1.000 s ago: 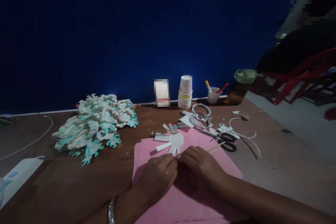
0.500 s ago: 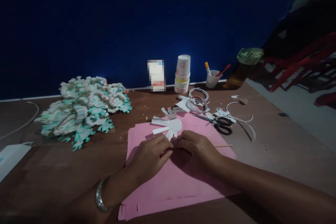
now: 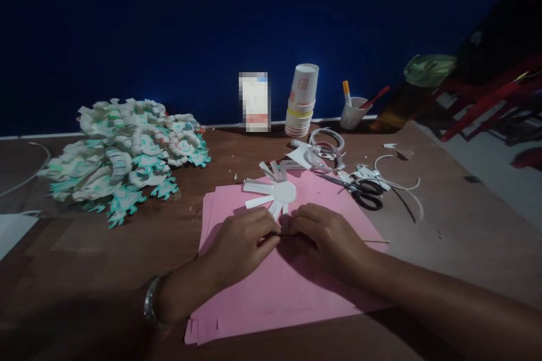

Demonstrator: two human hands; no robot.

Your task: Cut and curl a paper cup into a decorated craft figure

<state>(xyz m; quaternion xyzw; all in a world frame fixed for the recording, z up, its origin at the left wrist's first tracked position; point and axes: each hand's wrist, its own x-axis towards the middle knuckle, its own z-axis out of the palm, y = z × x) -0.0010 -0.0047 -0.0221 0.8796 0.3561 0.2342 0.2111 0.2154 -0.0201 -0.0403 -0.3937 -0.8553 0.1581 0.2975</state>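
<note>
A splayed paper cup [image 3: 283, 192] lies on the pink sheets [image 3: 275, 293] by the middle of the desk's near edge, its white base flat and its cut strips fanned out. The left hand [image 3: 243, 245] and right hand [image 3: 328, 234] meet at its near side, fingers drawn together and tips pinched on the nearest strips, with a thin stick [image 3: 375, 241] poking out beneath the right hand. Scissors [image 3: 366, 193] lie just right of the sheets, and a heap of cut cups [image 3: 122, 152] sits towards the far left corner

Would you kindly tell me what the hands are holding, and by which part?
The left hand and right hand together pinch the cut-open paper cup by the ends of its nearest strips.
</note>
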